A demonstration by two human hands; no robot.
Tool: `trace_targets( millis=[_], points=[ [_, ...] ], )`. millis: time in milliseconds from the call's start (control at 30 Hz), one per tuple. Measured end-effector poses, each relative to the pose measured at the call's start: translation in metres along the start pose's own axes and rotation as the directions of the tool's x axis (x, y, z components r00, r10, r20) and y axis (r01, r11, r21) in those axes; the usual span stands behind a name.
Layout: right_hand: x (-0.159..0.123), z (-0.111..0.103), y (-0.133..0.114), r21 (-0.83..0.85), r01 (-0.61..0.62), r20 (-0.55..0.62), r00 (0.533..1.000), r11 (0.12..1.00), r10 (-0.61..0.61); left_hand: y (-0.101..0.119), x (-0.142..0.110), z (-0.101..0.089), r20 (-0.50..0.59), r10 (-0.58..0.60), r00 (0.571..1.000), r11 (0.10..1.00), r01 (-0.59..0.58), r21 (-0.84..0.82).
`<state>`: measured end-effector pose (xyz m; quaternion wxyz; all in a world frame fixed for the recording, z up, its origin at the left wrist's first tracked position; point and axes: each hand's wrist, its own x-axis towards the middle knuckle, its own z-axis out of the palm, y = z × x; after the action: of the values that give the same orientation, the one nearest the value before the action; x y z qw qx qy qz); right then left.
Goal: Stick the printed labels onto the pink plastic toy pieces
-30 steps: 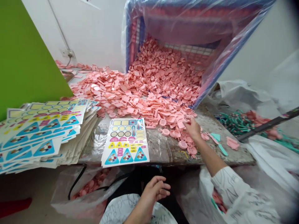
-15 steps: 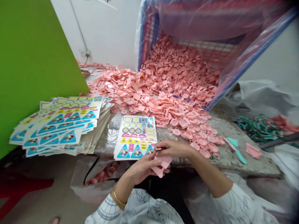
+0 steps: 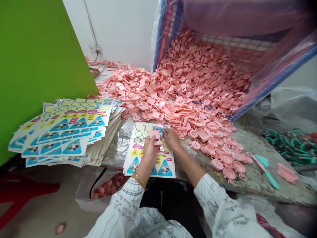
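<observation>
Evidently, a pink plastic piece point(image 3: 155, 133) is in the grasp of the left hand point(image 3: 150, 152), its fingers pinching it just above the sticker sheet point(image 3: 138, 145). The right hand point(image 3: 172, 138) bends over the far right part of the sheet, fingers drawn together; whether they grip a sticker cannot be told. No sticker can be made out on the piece, so work on it looks unfinished. Most shapes on the sheet are visible, though the hands cover some. Beyond, a large heap of pink pieces point(image 3: 173, 110) spreads across the table point(image 3: 250, 137) from a tipped blue crate point(image 3: 159, 36), and a thick stack of sheets point(image 3: 74, 132) lies left, so plenty seems left. Below, a plastic bag point(image 3: 84, 198) holds more pink parts; whether these are finished is unclear.
</observation>
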<state>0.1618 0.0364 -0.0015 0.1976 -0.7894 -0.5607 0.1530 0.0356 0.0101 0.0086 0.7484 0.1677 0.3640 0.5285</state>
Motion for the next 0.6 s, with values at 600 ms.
trace_targets(
  millis=[600],
  points=[
    [-0.005, 0.0, 0.004, -0.158, 0.048, -0.081, 0.995, 0.986, -0.061, -0.008, 0.012, -0.012, -0.064, -0.059, 0.996, 0.998, 0.059, -0.008]
  ],
)
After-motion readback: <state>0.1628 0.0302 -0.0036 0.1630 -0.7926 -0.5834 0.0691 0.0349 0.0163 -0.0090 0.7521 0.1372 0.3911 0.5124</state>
